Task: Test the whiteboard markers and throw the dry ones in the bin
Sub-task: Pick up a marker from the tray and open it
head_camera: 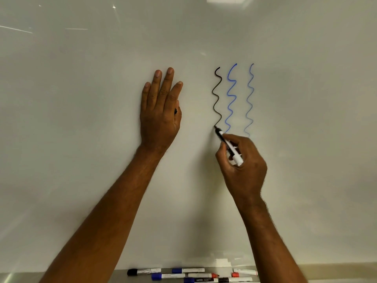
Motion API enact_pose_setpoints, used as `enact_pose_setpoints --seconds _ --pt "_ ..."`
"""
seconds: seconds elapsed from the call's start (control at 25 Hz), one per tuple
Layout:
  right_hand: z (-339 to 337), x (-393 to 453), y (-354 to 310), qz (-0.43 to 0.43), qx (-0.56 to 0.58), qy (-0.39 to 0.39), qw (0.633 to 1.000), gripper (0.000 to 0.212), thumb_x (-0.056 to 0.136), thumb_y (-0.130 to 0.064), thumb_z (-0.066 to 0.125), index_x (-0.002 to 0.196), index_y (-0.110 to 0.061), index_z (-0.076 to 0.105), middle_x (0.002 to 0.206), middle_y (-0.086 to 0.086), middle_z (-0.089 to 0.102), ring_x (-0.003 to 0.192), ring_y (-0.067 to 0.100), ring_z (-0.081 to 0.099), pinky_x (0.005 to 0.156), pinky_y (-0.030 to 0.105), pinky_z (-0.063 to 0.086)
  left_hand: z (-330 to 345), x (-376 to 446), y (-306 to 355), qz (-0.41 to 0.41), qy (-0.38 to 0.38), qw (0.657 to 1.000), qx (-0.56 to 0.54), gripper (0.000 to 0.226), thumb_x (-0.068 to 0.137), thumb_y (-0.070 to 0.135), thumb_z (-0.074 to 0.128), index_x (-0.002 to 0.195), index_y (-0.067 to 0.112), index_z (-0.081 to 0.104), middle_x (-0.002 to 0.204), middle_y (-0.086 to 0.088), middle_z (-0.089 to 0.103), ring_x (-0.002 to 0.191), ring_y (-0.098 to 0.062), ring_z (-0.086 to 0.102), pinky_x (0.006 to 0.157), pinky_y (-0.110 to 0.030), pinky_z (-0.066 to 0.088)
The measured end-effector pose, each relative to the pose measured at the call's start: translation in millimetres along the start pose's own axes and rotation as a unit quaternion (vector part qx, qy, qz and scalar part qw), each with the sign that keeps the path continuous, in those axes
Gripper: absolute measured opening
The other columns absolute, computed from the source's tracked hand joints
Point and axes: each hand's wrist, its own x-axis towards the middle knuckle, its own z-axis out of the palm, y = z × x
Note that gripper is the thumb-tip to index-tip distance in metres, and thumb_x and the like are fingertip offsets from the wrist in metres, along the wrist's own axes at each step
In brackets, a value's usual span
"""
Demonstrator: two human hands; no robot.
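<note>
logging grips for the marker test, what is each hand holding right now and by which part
The right hand grips the black marker around mid-barrel. The left hand lies flat on the whiteboard, thumb pinning a small black thing, probably the cap.

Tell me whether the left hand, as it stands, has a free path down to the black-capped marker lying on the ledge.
Probably yes. The left hand rests flat on the whiteboard with a black cap tucked under its thumb. Nothing lies between it and the black-capped marker on the ledge, but that cap may hinder a grip.
</note>
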Motion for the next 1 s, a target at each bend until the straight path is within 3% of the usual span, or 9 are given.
enact_pose_setpoints --seconds 0.52,0.68,0.76,0.88,1.0 --pt "-25.5 -57.4 19.6 0.064 -0.030 -0.083 0.994 0.022 0.089 -0.019 0.076 0.107 -0.031 0.073 0.096 -0.020 0.069 0.082 0.002 0.067 0.068 0.023 0.053 -3.0 -0.4 2.7 -0.005 -0.014 1.000 0.003 0.039 0.105 0.009 0.046 0.143 0.010 0.054 0.156 -0.015 0.042 0.148 -0.036 0.034 0.120 -0.053 0.030" --pt "-40.0 -64.8 22.4 0.145 0.081 -0.073 0.983 0.018 0.095 -0.011 0.071 0.108 -0.023 0.070 0.095 -0.013 0.069 0.077 0.013 0.065 0.063 0.023 0.049 -7.8 -1.5 7.0 -0.014 -0.036 0.999 0.015 0.034 0.109 0.021 0.045 0.140 0.011 0.056 0.157 -0.014 0.042 0.148 -0.035 0.034 0.120 -0.053 0.030" --pt "-48.9 -65.6 22.5 0.192 0.147 -0.063 0.968 0.015 0.097 -0.009 0.069 0.107 -0.020 0.068 0.091 -0.009 0.067 0.073 0.013 0.062 0.059 0.023 0.047 -15.1 -10.8 16.6 -0.054 -0.028 0.998 -0.024 0.028 0.108 0.022 0.049 0.128 0.009 0.063 0.152 -0.012 0.048 0.145 -0.033 0.040 0.118 -0.053 0.033" --pt "-58.5 -76.2 24.7 0.237 0.185 -0.062 0.952 0.014 0.097 -0.012 0.069 0.109 -0.020 0.070 0.095 -0.007 0.068 0.078 0.020 0.066 0.063 0.032 0.054 -31.6 -48.1 44.4 -0.153 -0.005 0.981 -0.117 0.025 0.105 0.028 0.052 0.099 0.007 0.064 0.119 -0.011 0.066 0.113 -0.034 0.058 0.096 -0.051 0.046" --pt "-66.4 -97.5 27.2 0.284 0.204 -0.067 0.934 0.018 0.095 -0.014 0.071 0.111 -0.022 0.072 0.100 -0.004 0.072 0.078 0.023 0.071 0.063 0.028 0.055 -49.3 -97.7 83.7 -0.223 -0.065 0.945 -0.228 0.034 0.105 0.034 0.049 0.085 0.008 0.054 0.087 -0.006 0.055 0.080 -0.027 0.048 0.073 -0.044 0.043"
